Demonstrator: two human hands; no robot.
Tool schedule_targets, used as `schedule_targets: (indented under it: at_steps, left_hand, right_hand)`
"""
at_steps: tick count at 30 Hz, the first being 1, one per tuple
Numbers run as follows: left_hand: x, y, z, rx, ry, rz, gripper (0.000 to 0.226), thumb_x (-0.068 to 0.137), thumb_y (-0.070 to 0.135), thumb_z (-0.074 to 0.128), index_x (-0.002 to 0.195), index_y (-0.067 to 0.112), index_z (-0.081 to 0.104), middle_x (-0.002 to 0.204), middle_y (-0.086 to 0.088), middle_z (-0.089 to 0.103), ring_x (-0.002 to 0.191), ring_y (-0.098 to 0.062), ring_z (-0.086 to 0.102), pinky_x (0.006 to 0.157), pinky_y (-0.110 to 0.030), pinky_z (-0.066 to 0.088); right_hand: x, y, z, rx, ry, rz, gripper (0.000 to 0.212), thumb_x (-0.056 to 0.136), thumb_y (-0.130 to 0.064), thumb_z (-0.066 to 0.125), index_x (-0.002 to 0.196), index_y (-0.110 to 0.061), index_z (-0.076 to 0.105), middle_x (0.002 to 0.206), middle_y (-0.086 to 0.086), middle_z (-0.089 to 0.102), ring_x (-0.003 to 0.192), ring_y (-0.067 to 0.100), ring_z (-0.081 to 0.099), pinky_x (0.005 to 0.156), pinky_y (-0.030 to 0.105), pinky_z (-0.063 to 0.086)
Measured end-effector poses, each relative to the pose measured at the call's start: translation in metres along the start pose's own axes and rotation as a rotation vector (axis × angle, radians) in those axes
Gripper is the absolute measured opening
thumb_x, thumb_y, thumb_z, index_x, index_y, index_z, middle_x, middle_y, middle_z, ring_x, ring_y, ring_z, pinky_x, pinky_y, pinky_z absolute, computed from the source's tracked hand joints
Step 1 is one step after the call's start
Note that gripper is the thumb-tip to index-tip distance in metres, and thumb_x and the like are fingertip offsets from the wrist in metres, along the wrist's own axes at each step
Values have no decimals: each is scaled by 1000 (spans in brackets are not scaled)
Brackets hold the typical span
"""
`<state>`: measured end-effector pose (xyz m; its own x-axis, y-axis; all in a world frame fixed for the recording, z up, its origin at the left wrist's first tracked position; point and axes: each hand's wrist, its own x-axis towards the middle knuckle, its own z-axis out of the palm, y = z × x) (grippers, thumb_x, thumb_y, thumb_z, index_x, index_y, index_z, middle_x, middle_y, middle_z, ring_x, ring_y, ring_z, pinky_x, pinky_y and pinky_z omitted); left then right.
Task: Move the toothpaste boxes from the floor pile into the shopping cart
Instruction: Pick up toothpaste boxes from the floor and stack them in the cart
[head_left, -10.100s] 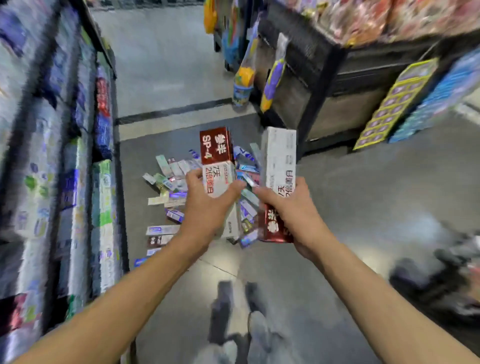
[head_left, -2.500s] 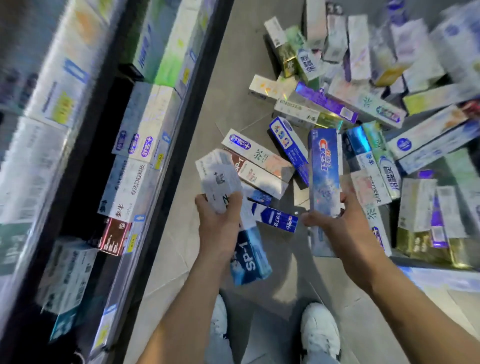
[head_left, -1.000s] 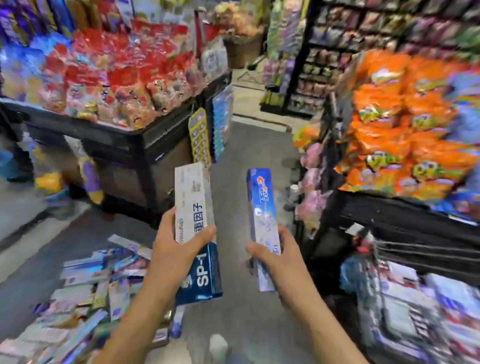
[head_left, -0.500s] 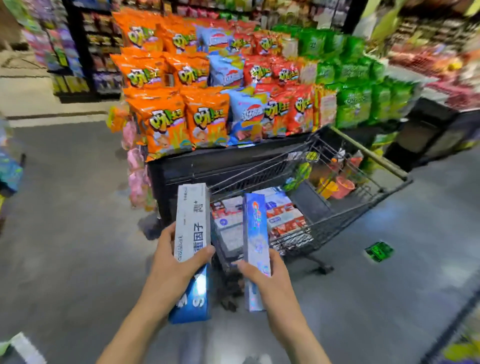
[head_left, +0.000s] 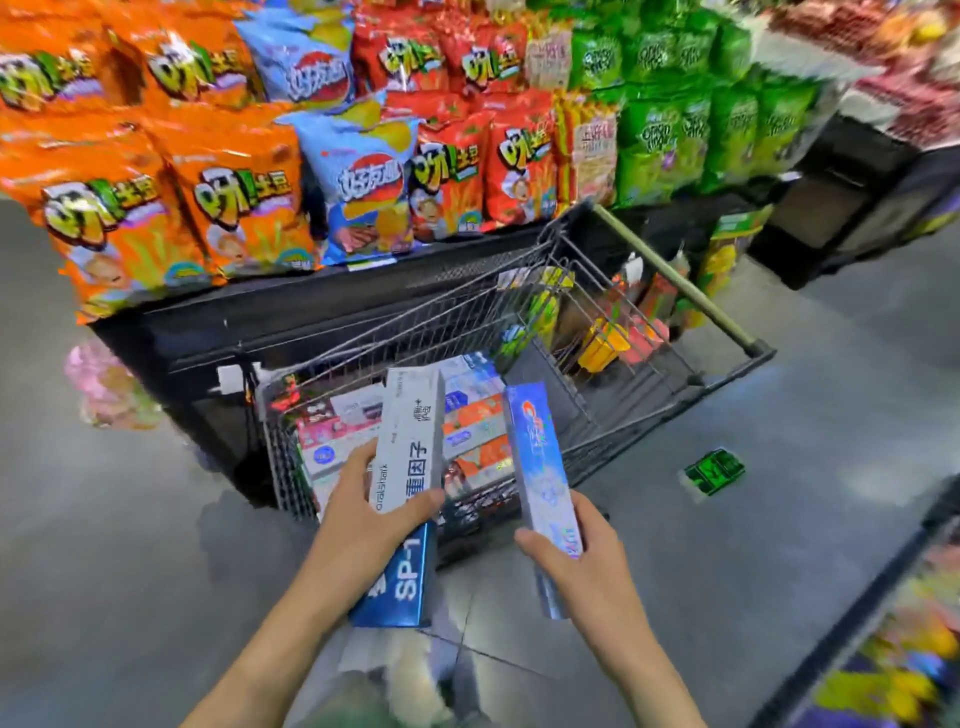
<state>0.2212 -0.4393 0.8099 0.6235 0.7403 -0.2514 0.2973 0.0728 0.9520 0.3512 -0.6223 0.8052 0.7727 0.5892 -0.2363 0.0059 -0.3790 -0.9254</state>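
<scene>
Toothpaste boxes: white-and-blue box (head_left: 408, 467) gripped left, seemingly glossy blue box (head_left: 540, 478) gripped right.

We have 1 view only, from a wide-angle camera on the person's head, so nothing is shared with a 2nd. It looks forward and steeply down past both forearms. Our left hand (head_left: 358, 525) and right hand (head_left: 582, 561) sit near the lens, low in the middle. Just beyond them stands the cart (head_left: 675, 332), seen from above, with snack bags (head_left: 234, 208) filling the top. The floor (head_left: 104, 545) spreads on both sides, and the edges bend and blur.
</scene>
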Motion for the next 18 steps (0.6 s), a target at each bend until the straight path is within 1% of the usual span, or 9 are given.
schedule_targets:
  at_steps: [1,3,5,6,8,11,14,17,18]
  left_hand:
    - [13,-1,6,9,-5,-10,60,79,18,84,129,23,52,108,9,69,80,5,68,63,-10,49]
    - [39,-3,15,21,-8,-38,61,79,18,84,130,23,51,108,12,68,81,5,68,63,-10,49]
    - [66,-6,20,47,-16,-69,62,79,21,84,129,31,49,108,14,68,82,4,68,65,-14,51]
    - [81,-9,22,67,-28,-69,62,79,22,84,127,37,47,107,16,68,83,4,67,68,-16,52]
    - [113,-19,24,116,-78,-58,62,80,22,84,123,46,46,107,18,69,85,6,67,70,-14,51]
    - [161,-37,27,174,-143,-83,69,80,27,84,131,49,44,113,27,66,93,8,65,69,-9,49]
    - [201,-65,30,204,-171,-141,72,78,28,85,129,52,40,115,27,61,92,10,64,67,-12,52]
    - [230,-106,28,228,-171,-196,75,73,37,86,133,48,43,113,28,64,98,7,65,72,-16,55]
    - [237,-119,27,236,-171,-213,77,70,41,86,133,45,43,113,29,64,99,7,64,74,-15,54]
  right_hand:
    - [13,1,-6,-26,-8,-8,30,79,-27,80,105,-29,66,91,-10,71,74,6,62,66,21,50]
    - [41,3,-17,-96,-20,-23,35,72,-41,76,106,-44,66,102,-11,70,89,6,65,78,24,52]
    - [72,1,-27,-184,-55,-39,34,73,-41,75,102,-53,63,106,-14,67,96,3,64,82,24,51]
    - [90,0,-32,-230,-90,-44,35,75,-38,77,103,-54,63,106,-14,67,95,2,63,81,23,50]
    - [129,2,-41,-333,-171,-61,44,76,-35,78,116,-45,62,110,-17,68,99,1,63,82,20,49]
    - [193,10,-50,-495,-309,-90,55,77,-34,81,123,-38,52,111,-24,66,99,2,63,82,25,50]
    - [254,22,-52,-630,-407,-134,51,76,-39,77,117,-43,47,106,-28,62,91,-2,60,82,29,50]
    - [311,45,-45,-747,-540,-226,44,79,-39,69,116,-43,47,104,-19,61,94,9,58,83,33,48]
    - [327,55,-41,-778,-590,-275,43,81,-36,69,119,-40,48,105,-16,61,93,11,58,82,30,47]
